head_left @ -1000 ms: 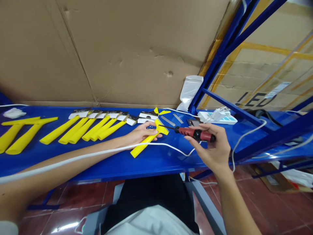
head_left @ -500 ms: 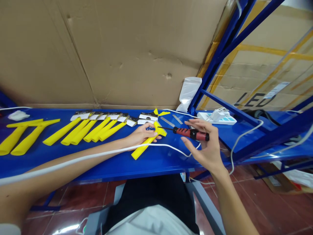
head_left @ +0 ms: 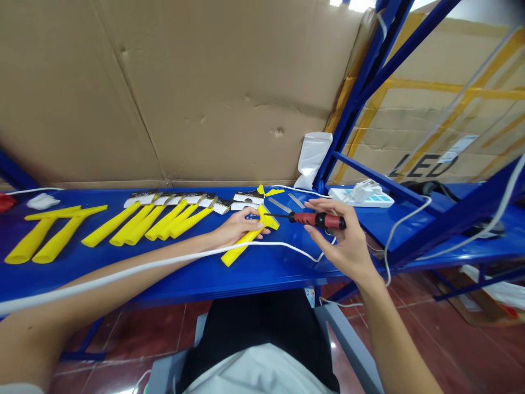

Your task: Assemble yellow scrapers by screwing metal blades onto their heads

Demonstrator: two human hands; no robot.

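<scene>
Near the middle of the blue shelf, my left hand (head_left: 232, 229) is closed around the head of a yellow scraper (head_left: 238, 253), whose handle points down to the left. My right hand (head_left: 353, 243) holds a red and black screwdriver (head_left: 304, 218) lightly by its handle, thumb below and fingers above. The screwdriver's thin shaft reaches left to the scraper head; its tip's exact seat is too small to make out. Just behind lie loose metal blades (head_left: 280, 206) and small yellow pieces (head_left: 274, 192).
Several yellow scrapers with printed cards (head_left: 135, 225) lie in a row to the left, beside two scrapers without cards (head_left: 61, 235). A white cable (head_left: 164, 254) crosses over my left forearm. At right are a power strip (head_left: 381, 198) and a blue rack post (head_left: 348, 104).
My right thumb and fingers have shifted a little on the screwdriver handle. The view has tilted and moved slightly left. My left hand keeps its hold on the scraper.
</scene>
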